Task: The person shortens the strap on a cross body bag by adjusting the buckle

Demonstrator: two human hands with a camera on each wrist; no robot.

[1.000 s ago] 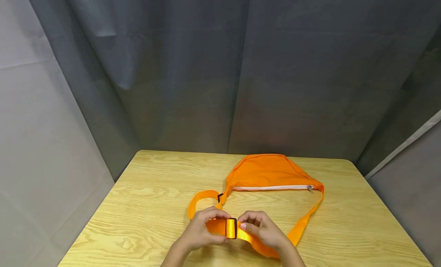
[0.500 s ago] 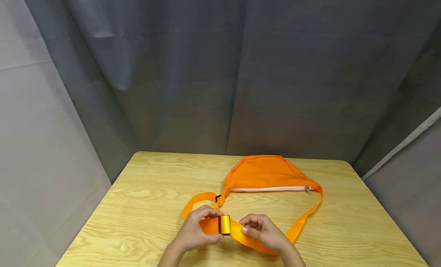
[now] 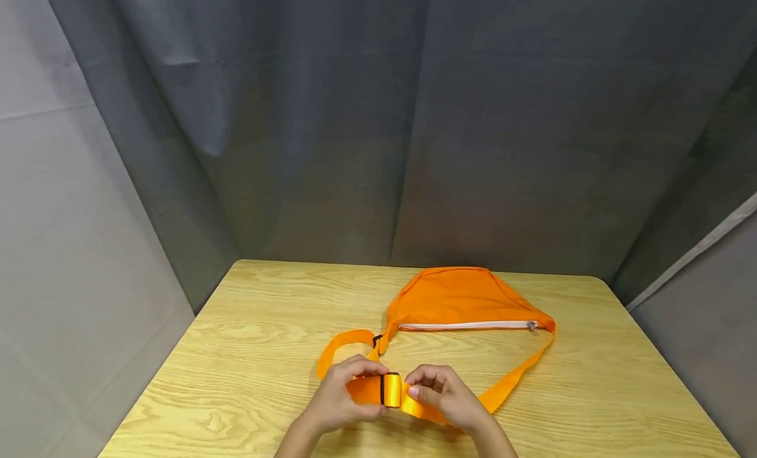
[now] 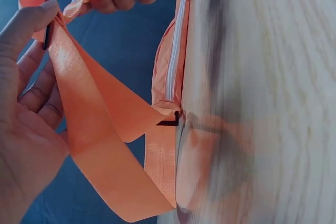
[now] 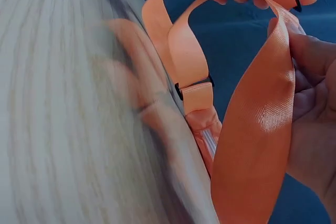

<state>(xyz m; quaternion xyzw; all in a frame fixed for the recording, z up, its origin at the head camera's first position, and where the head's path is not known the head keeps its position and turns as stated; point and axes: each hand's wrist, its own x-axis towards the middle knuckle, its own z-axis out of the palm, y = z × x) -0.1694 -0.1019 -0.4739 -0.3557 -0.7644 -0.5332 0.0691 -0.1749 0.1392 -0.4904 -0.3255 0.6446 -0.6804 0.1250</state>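
Observation:
An orange waist bag (image 3: 464,297) with a white zipper lies toward the back of the table, its orange strap (image 3: 503,392) looping forward. My left hand (image 3: 343,395) pinches a black strap slider (image 4: 51,22) between thumb and fingers. A rounded loop of webbing (image 3: 392,390) bulges over the slider's right side. Just to the right, my right hand (image 3: 446,395) pinches the strap between thumb and fingers, close to that loop. In the right wrist view the strap (image 5: 257,114) hangs down twisted from those fingertips. A second black buckle (image 5: 195,86) joins the strap to the bag's end.
The wood-grain table (image 3: 254,353) stretches out to both sides of the bag. Behind it hangs a dark grey curtain (image 3: 319,149), and pale fabric panels (image 3: 89,248) flank it left and right.
My hands drew slightly apart, then came closer again. The webbing loop now bulges out over the slider's right bar, which showed bare a second ago. The bag stays in place.

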